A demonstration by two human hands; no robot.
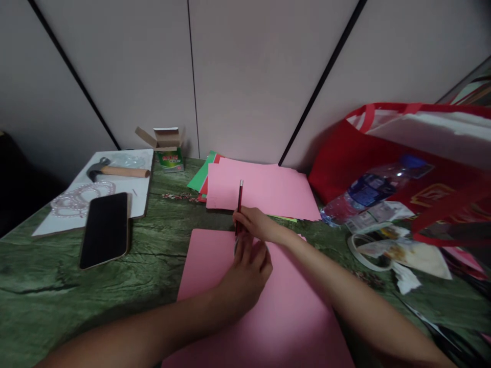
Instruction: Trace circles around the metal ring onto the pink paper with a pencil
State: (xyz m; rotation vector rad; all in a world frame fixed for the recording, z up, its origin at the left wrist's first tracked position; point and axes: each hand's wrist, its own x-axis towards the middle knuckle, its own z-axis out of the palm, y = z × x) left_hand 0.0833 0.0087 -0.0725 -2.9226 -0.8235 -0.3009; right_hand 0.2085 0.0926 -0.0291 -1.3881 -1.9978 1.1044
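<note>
Left hand [247, 276] curls over a mostly hidden round object [236, 248], grip unclear, pink sheet [287, 317] beneath it, and just beyond, the right hand [253, 223] pinches a pencil [240, 197]!

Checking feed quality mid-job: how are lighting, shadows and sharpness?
Head view: dim overall, paler glow low on the pink sheet; head view: soft shadow beside the left forearm; head view: fine detail soft around the right hand and pencil; head view: red bag seems stretched rightward.
</note>
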